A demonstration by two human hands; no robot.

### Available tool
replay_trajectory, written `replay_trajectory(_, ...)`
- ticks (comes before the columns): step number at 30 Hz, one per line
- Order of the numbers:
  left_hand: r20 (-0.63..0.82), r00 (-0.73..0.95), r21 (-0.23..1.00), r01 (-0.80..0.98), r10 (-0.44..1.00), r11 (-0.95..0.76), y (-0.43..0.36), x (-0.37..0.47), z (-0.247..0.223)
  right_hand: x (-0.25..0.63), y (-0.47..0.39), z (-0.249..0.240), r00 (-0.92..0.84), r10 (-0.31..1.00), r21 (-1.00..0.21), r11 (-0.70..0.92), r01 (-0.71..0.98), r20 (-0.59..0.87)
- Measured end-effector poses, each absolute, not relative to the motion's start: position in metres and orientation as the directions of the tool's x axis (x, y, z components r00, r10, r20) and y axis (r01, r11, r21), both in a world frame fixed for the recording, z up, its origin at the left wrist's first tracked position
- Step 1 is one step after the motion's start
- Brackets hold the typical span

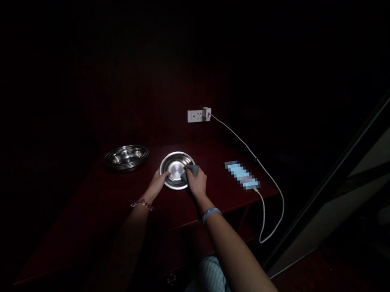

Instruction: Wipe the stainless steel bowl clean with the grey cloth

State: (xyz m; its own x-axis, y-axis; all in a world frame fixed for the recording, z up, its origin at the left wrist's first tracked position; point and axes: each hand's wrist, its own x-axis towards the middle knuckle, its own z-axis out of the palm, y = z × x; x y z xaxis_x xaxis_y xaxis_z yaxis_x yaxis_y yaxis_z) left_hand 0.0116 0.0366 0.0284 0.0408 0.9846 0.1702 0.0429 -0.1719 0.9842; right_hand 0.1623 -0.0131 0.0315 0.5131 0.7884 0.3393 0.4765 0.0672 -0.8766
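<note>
A round, shiny metal dish is held above or on the dark red table, tilted a little; I cannot tell whether it touches the surface. My left hand grips its left rim, with the thumb over the inner edge. In my right hand is a grey cloth, pressed against the right inner side of the dish. A stack of similar metal dishes stands to the left.
On the right of the red table lies a phone, its screen blurred. A white cable runs from it to a charger in the wall socket, looping past the table's right edge.
</note>
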Motion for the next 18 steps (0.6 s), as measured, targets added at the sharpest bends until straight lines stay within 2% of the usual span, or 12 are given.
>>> replay_trajectory(10, 0.245, 0.084, 0.969, 0.017, 0.966, -0.248, 0.037, 0.018, 0.021, 0.162, -0.015, 0.035, 0.521, 0.779, -0.909, 0.145, 0.39, 0.348)
replay_trajectory(18, 0.271, 0.114, 0.962, -0.013, 0.956, -0.271, 0.039, 0.016, 0.016, 0.164, -0.011, 0.029, 0.525, 0.747, -0.905, 0.256, 0.339, 0.407)
